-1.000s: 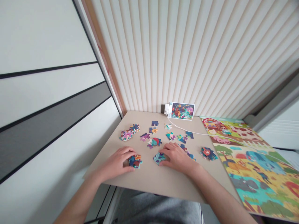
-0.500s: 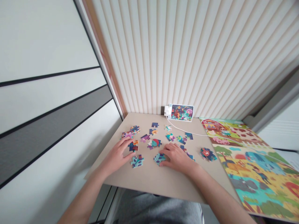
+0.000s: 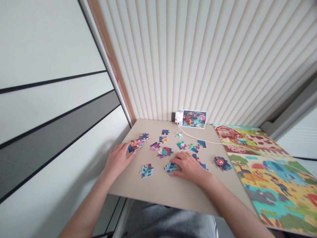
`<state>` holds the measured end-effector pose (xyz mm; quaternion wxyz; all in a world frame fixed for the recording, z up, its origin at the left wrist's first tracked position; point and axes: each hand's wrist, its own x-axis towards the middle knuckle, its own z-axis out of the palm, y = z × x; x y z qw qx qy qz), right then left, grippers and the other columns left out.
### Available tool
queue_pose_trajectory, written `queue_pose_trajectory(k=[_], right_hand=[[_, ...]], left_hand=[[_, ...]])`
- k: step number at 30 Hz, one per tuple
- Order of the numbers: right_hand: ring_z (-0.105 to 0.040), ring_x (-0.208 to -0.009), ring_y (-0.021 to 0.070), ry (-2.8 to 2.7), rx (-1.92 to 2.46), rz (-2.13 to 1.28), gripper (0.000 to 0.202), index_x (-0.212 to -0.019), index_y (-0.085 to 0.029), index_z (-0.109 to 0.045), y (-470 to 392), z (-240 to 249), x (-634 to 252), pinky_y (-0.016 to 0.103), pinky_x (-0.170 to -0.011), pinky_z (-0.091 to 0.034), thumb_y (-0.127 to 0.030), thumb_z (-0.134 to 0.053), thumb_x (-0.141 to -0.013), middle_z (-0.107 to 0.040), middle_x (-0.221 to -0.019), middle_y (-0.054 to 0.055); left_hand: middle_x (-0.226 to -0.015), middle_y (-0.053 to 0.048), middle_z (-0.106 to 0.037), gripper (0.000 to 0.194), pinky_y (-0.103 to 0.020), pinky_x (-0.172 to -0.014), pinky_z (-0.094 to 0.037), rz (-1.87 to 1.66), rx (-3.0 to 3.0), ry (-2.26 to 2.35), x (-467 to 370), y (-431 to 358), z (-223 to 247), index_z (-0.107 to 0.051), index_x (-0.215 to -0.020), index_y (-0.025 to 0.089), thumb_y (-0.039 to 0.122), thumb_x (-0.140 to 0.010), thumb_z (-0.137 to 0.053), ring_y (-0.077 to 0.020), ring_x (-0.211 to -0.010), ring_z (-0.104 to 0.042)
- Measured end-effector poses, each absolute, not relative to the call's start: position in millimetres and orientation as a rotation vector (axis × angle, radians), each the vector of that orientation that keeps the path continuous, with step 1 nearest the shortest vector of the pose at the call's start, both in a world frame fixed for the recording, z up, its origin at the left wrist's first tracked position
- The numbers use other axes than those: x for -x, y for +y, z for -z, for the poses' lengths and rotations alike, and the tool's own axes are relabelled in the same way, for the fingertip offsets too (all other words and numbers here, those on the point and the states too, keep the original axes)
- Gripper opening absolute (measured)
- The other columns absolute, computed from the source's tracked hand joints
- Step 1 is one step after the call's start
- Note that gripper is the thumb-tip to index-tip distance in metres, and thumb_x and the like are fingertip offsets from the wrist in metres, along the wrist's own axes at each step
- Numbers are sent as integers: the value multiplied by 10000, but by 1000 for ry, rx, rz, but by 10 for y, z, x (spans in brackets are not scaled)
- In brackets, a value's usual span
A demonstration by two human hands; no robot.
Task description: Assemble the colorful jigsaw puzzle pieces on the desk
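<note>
My left hand (image 3: 119, 160) is at the left of the table, thumb and fingers closed around a dark blue and orange puzzle piece (image 3: 132, 146). That piece lies against a small pile of puzzle pieces (image 3: 144, 137). Nearer the middle, my right hand (image 3: 187, 165) grips a teal leaf-patterned puzzle piece (image 3: 169, 168) by its right side, resting on the table. Another teal leaf piece (image 3: 146, 171) lies between my hands. Just beyond the right fingers is a red and teal piece (image 3: 165, 151). My right hand partly covers some dark pieces (image 3: 203, 165).
Several loose pieces (image 3: 182, 145) are scattered over the beige table (image 3: 153, 188). A picture card (image 3: 193, 119) leans at the back beside a white plug (image 3: 177, 116), whose cable (image 3: 198, 140) runs right. A pile (image 3: 222, 163) sits right, near colourful assembled puzzles (image 3: 269, 178).
My left hand has moved left and slightly away from me, taking the dark blue and orange puzzle piece to the left pile. The right hand stays on its teal piece.
</note>
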<state>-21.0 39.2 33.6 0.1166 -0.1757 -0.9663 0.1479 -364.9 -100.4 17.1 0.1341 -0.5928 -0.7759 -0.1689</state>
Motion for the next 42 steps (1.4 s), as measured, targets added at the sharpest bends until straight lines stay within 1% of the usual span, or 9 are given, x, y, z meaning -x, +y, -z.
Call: queue_pose_trajectory(k=[6,12,23,27,31,35,37,40,42], right_hand=[[-574,-1050,259,-2822,524,-425,495,-1228,-256,-689,395,-318,204,385,-951,-419,-607,-655,-880,-646,-1054,86],[-573,-1040,254,-2816,518,-420,495,-1219,-259,-690,399,-315,199,380,-945,-424,-616,-651,-878,-643,-1053,80],[-575,-1038,254,-2829,518,-434,493,-1221,-258,-689,402,-319,210,384,-960,-418,-611,-655,-878,-643,-1057,81],[-573,-1049,255,-2826,517,-444,492,-1226,-260,-686,400,-339,206,383,-962,-417,-603,-666,-873,-643,-1061,81],[-573,-1048,254,-2830,519,-459,497,-1222,-264,-687,405,-346,202,384,-955,-415,-614,-662,-870,-642,-1060,77],[-577,-1052,256,-2828,517,-466,497,-1229,-264,-684,412,-339,208,390,-968,-407,-613,-655,-876,-643,-1065,76],[-580,-1052,258,-2828,517,-463,494,-1229,-264,-684,409,-340,211,393,-972,-405,-608,-659,-876,-644,-1066,77],[-582,-1049,259,-2830,525,-454,491,-1224,-263,-686,401,-342,212,390,-963,-409,-604,-669,-871,-647,-1055,78],[-583,-1047,259,-2834,534,-443,495,-1217,-259,-689,398,-339,212,389,-961,-411,-607,-675,-865,-648,-1043,80]], left_hand=[[-1222,-96,-672,405,-424,-967,-478,448,1665,-2319,3768,-781,-65,-617,-1251,240,505,-979,-475,-297,-1136,-616],[-1277,-90,-647,438,-421,-994,-470,524,1715,-2360,3836,-765,72,-589,-1315,255,514,-987,-460,-289,-1168,-601],[-1334,-109,-599,453,-439,-1016,-472,681,1706,-2257,3821,-770,157,-520,-1356,235,466,-966,-504,-296,-1198,-590],[-1311,-107,-613,357,-453,-1049,-438,787,1670,-2094,3755,-826,67,-569,-1301,240,372,-975,-516,-288,-1215,-577],[-1161,-76,-679,244,-428,-1029,-440,754,2051,-1834,3638,-899,-29,-641,-1182,242,256,-965,-530,-247,-1113,-620],[-1118,-60,-682,320,-407,-1005,-449,556,2494,-1644,3474,-939,-110,-651,-1230,270,181,-970,-487,-211,-1041,-629],[-1095,-60,-674,353,-409,-994,-454,496,2596,-1637,3402,-955,-154,-651,-1252,287,181,-961,-482,-209,-1014,-625],[-1060,-64,-662,322,-423,-975,-461,450,2689,-1653,3335,-979,-218,-680,-1210,294,247,-923,-542,-224,-975,-614],[-1060,-65,-652,343,-429,-973,-461,448,2724,-1660,3310,-993,-250,-678,-1221,301,286,-891,-586,-236,-975,-608]])
